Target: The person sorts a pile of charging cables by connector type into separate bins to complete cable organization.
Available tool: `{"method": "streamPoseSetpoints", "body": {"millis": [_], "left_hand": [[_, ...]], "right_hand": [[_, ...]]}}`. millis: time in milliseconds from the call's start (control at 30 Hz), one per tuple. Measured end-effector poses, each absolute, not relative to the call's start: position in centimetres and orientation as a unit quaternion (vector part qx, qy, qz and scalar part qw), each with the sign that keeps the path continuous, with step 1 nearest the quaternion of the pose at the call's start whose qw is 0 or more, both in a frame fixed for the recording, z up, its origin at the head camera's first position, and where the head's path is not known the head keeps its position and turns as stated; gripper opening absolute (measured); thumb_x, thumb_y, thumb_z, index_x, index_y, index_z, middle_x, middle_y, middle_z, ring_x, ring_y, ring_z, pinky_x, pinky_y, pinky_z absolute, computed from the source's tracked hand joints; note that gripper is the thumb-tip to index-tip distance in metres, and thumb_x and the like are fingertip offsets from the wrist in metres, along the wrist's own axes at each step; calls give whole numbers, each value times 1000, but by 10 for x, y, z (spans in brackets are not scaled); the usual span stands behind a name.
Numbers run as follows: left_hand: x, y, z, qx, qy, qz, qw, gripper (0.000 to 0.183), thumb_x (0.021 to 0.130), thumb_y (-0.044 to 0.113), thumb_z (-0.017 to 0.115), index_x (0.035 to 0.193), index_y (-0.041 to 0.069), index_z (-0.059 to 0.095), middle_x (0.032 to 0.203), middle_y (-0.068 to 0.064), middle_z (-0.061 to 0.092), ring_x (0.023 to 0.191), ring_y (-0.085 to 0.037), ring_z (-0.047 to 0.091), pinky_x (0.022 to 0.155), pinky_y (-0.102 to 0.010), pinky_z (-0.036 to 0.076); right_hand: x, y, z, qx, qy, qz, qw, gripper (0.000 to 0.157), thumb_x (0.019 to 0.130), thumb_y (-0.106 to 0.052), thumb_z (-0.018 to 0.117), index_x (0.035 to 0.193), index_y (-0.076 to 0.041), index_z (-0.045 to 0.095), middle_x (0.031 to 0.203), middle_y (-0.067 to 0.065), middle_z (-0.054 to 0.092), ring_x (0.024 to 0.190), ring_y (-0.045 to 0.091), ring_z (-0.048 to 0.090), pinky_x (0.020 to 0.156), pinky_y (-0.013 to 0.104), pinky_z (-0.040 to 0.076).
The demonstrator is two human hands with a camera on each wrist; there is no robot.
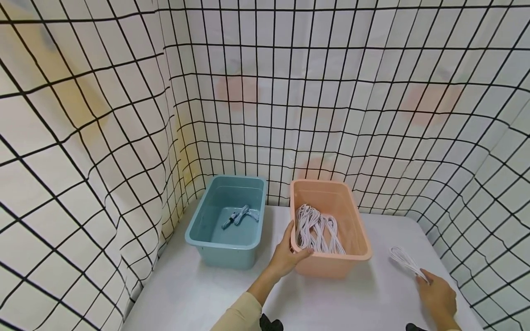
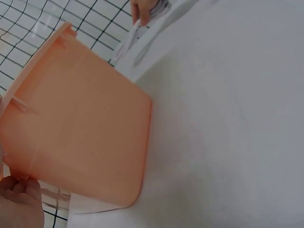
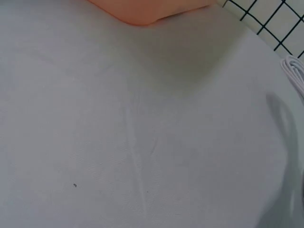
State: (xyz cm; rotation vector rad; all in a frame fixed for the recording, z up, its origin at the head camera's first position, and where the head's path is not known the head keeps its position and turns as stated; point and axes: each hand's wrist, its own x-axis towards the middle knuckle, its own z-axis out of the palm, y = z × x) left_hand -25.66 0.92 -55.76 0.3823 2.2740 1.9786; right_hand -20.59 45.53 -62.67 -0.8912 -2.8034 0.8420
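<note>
My left hand (image 1: 285, 258) grips the near left corner of a peach plastic bin (image 1: 327, 267), thumb over the rim and fingers along its left side. Several bundles of coiled white cable (image 1: 309, 230) lie inside that bin. Off to the right, my right hand (image 1: 439, 293) holds one more white cable bundle (image 1: 403, 258) by its end, the loops pointing away toward the back. In the right wrist view only the looped end of this cable bundle (image 3: 294, 76) shows at the right edge, with its shadow on the table below.
A blue plastic bin (image 1: 225, 255) stands left of the peach one, with a light blue cable bundle (image 1: 245, 212) bearing a dark piece inside. Black grid netting (image 1: 306, 110) over white sheeting walls the back and both sides of the white table (image 1: 198, 294).
</note>
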Motion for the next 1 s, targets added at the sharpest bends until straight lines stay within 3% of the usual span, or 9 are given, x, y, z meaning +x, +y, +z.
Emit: {"method": "streamPoseSetpoints", "body": {"millis": [267,467,1000], "left_hand": [[-254,10,-557,128,746,652,56,104,91,32,83,168,30,12,163,-3,37,135,-20,51,106,-38,47],[-253,11,-557,127,742,656,60,103,91,32,83,167,33,13,163,-1,37,137,-18,49,106,-36,46],[-253,9,-552,131,750,646,46,106,90,36,83,168,27,12,163,-6,37,137,-24,49,107,-42,46]], "right_hand": [[-209,455,-611,-265,-922,268,91,45,103,-22,60,139,4,57,141,35,49,124,61,44,95,68,40],[-213,450,-593,-245,-931,250,104,44,102,-21,61,135,7,58,137,37,51,124,61,46,97,69,38],[-233,442,-553,-226,-924,276,135,47,103,-26,60,138,6,58,136,37,52,116,59,49,85,62,38]]}}
